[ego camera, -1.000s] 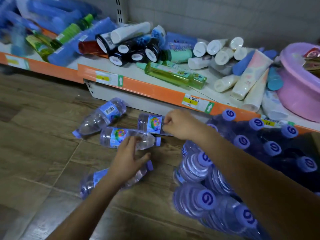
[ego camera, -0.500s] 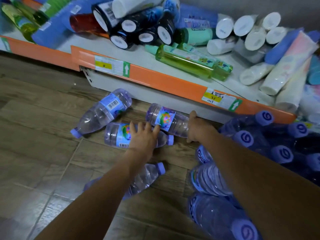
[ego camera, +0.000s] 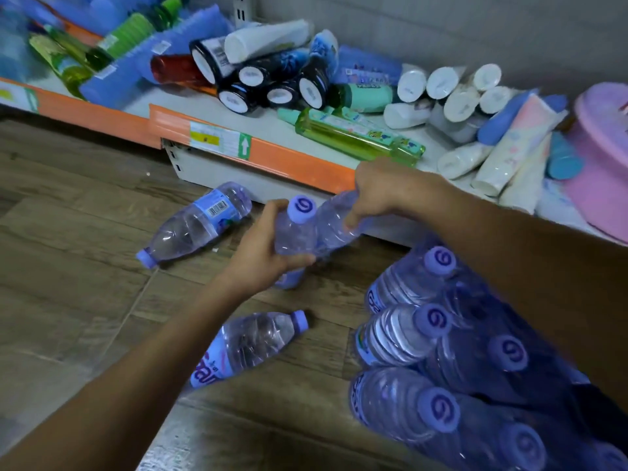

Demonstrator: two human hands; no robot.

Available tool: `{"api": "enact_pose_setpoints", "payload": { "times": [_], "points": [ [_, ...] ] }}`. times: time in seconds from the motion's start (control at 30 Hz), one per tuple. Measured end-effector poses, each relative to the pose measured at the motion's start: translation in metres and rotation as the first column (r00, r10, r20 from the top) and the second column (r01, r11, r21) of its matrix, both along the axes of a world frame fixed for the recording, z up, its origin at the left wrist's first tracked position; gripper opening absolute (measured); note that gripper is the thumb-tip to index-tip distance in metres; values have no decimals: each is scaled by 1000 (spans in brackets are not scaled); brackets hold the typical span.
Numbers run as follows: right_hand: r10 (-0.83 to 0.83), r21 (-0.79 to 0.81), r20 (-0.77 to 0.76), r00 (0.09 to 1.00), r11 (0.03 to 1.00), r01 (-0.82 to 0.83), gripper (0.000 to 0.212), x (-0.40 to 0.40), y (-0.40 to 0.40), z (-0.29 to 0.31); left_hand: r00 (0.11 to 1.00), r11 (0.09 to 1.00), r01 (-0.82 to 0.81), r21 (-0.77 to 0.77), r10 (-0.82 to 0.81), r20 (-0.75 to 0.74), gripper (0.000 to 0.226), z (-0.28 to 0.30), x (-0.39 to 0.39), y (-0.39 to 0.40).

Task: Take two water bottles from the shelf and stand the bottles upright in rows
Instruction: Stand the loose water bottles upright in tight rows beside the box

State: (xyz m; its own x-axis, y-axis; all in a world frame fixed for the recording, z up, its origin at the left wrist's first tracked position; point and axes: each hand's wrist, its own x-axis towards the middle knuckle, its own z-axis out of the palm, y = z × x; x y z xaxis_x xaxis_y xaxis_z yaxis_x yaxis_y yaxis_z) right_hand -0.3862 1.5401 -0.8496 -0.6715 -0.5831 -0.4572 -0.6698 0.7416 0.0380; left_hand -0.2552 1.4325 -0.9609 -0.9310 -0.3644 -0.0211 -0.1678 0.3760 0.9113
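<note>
My left hand [ego camera: 260,253] grips a clear water bottle [ego camera: 295,232] with a purple cap, held nearly upright above the wooden floor. My right hand [ego camera: 384,190] grips a second water bottle [ego camera: 334,220], tilted, right beside the first. The two bottles touch. Two more water bottles lie on their sides on the floor: one [ego camera: 193,226] to the left near the shelf base, one [ego camera: 244,348] closer to me. Several bottles stand upright in rows [ego camera: 438,338] at the lower right, partly hidden by my right forearm.
A low shelf with an orange edge strip [ego camera: 292,163] runs across the back, piled with lying tubes, jars and a green bottle [ego camera: 356,139]. A pink basin [ego camera: 601,158] sits on the shelf at the far right. Wooden floor [ego camera: 68,266] stretches to the left.
Both hands have lifted a bottle each off the floor and brought them together, the left one now nearly upright. The view has pulled back from the shelf.
</note>
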Motion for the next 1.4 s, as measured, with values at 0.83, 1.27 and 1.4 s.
{"api": "enact_pose_setpoints", "payload": {
  "times": [0.83, 1.27, 1.4],
  "points": [
    [-124, -33, -67, 990, 992, 122, 56, -12, 58, -10, 964, 924, 263, 280, -264, -33, 63, -23, 8, 76],
    [-196, -737, -44, 980, 669, 101, 48, 21, 121, -4, 992, 962, 108, 251, -122, 44, 72, -18, 19, 82],
    [-12, -709, 86, 996, 702, 70, 35, 62, 122, 3, 991, 952, 85, 294, -111, 75, 74, -13, 21, 87]
  ]
}}
